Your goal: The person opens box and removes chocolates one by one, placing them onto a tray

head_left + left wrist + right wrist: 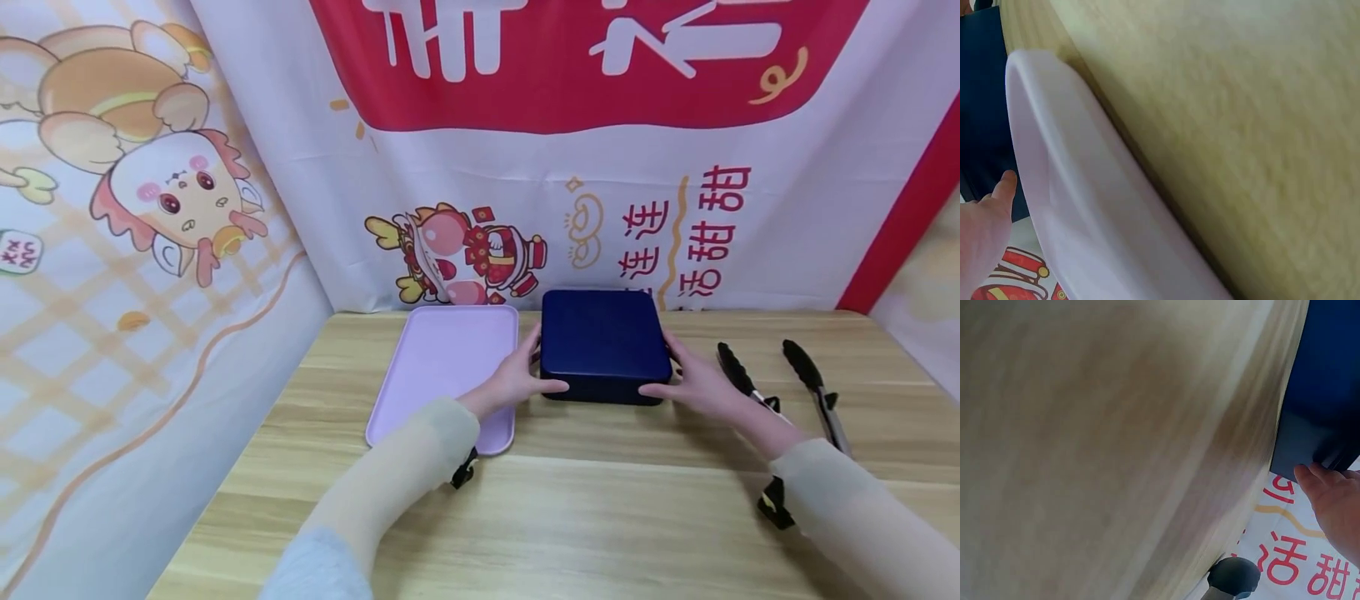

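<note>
A dark blue, square-cornered box stands at the back of the table, against the printed cloth. My left hand holds its left side and my right hand its right side, both thumbs on the front face. The fingers are mostly hidden behind the sides. In the left wrist view the left hand touches the box beyond the rim of a pale pink-lilac tray. The right wrist view has the right hand's fingertips on the box's side.
The lilac tray lies flat left of the box, partly under my left forearm. Right of the box are metal tongs with two black tips, partly hidden by my right arm. A printed cloth hangs along the table's back edge.
</note>
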A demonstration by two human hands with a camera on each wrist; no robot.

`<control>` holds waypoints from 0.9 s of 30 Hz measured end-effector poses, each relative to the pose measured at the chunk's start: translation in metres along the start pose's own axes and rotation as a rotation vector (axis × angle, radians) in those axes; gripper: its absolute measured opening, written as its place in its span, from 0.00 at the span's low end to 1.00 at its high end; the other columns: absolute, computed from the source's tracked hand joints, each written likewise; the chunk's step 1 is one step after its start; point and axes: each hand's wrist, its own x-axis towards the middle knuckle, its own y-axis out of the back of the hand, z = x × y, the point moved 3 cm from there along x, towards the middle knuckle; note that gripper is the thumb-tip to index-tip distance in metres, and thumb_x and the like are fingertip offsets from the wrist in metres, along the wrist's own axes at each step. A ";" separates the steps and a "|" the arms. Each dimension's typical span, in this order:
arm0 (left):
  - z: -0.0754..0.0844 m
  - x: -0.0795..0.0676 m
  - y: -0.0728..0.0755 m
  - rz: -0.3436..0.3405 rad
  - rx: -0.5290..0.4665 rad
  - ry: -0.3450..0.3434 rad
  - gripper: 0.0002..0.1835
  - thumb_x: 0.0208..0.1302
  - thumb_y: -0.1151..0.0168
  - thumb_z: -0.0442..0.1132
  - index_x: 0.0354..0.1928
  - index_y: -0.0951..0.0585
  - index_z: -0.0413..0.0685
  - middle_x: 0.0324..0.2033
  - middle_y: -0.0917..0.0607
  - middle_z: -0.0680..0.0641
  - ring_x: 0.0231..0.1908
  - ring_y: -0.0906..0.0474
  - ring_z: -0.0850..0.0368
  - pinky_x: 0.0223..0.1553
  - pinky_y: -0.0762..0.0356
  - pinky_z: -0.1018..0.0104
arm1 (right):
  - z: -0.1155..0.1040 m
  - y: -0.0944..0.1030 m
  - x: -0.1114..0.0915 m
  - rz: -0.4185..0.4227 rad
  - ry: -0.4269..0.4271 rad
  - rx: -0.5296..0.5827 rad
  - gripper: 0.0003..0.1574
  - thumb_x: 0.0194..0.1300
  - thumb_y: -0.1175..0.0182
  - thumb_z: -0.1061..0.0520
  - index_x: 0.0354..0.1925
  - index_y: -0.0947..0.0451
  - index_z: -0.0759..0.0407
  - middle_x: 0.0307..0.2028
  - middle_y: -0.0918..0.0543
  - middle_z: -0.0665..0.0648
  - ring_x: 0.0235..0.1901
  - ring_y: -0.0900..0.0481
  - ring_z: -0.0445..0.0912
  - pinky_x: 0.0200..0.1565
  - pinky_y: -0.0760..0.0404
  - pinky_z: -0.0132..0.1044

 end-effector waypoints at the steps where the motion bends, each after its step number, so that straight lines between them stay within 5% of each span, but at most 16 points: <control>1: 0.000 0.000 0.000 0.005 0.002 0.007 0.59 0.53 0.25 0.34 0.77 0.57 0.45 0.74 0.44 0.43 0.69 0.41 0.46 0.67 0.40 0.60 | 0.000 -0.001 0.001 0.005 0.007 0.003 0.70 0.57 0.29 0.44 0.76 0.65 0.66 0.72 0.53 0.75 0.69 0.50 0.70 0.63 0.39 0.62; 9: -0.001 -0.003 0.002 0.020 0.059 0.073 0.57 0.54 0.25 0.42 0.77 0.54 0.45 0.74 0.44 0.46 0.68 0.39 0.47 0.67 0.39 0.61 | 0.006 -0.001 0.006 0.005 0.011 0.107 0.66 0.56 0.28 0.49 0.77 0.61 0.61 0.73 0.50 0.70 0.70 0.51 0.67 0.65 0.43 0.63; 15: -0.002 -0.005 0.001 0.032 0.075 0.102 0.57 0.54 0.25 0.44 0.77 0.53 0.44 0.73 0.43 0.47 0.68 0.39 0.49 0.66 0.39 0.64 | 0.005 -0.004 0.006 0.003 0.020 0.160 0.62 0.56 0.28 0.54 0.75 0.56 0.68 0.70 0.44 0.73 0.68 0.44 0.67 0.63 0.37 0.62; 27: -0.002 -0.005 0.003 0.050 0.148 0.085 0.59 0.49 0.22 0.44 0.76 0.51 0.45 0.72 0.39 0.46 0.67 0.36 0.51 0.65 0.37 0.65 | 0.004 -0.004 0.003 0.026 -0.039 0.078 0.68 0.54 0.27 0.47 0.75 0.59 0.69 0.70 0.45 0.75 0.67 0.42 0.68 0.61 0.34 0.59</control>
